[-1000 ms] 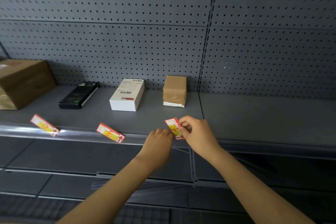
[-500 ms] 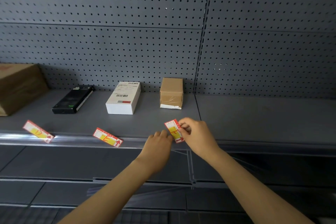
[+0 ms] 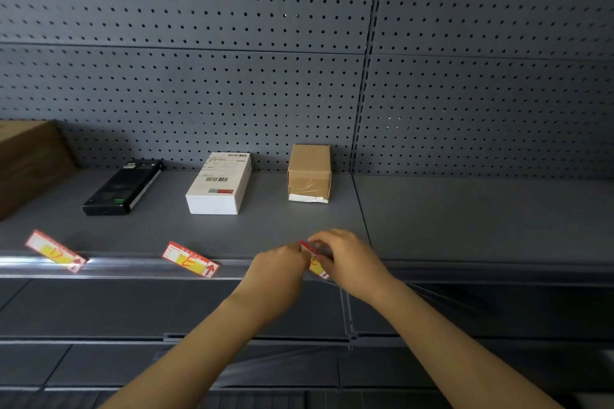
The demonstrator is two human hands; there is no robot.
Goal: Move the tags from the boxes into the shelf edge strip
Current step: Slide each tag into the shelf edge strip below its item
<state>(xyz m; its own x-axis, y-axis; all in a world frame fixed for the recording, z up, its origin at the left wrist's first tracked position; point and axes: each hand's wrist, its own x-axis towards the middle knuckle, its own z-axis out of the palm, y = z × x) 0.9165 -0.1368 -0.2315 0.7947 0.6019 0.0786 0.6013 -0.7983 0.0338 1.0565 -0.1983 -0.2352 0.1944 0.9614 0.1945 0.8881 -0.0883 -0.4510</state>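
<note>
A red and yellow tag (image 3: 315,265) sits at the clear shelf edge strip (image 3: 139,267), pinched between both hands and mostly hidden by them. My right hand (image 3: 349,259) grips its upper right side. My left hand (image 3: 282,267) presses against its left side with fingers closed on it. Two more red and yellow tags lean tilted in the strip: one in the middle (image 3: 190,259) and one at the far left (image 3: 54,251). Behind on the shelf lie a small brown box (image 3: 309,171), a white box (image 3: 219,183) and a black box (image 3: 123,187).
A large brown carton (image 3: 30,163) stands at the far left of the grey shelf (image 3: 465,216). A perforated grey back panel (image 3: 299,60) rises behind. Lower shelves (image 3: 99,309) run beneath the strip.
Both hands have closed in around the tag, and it has moved lower toward the strip so less of it shows. The view has shifted slightly; the other tags and boxes stay put.
</note>
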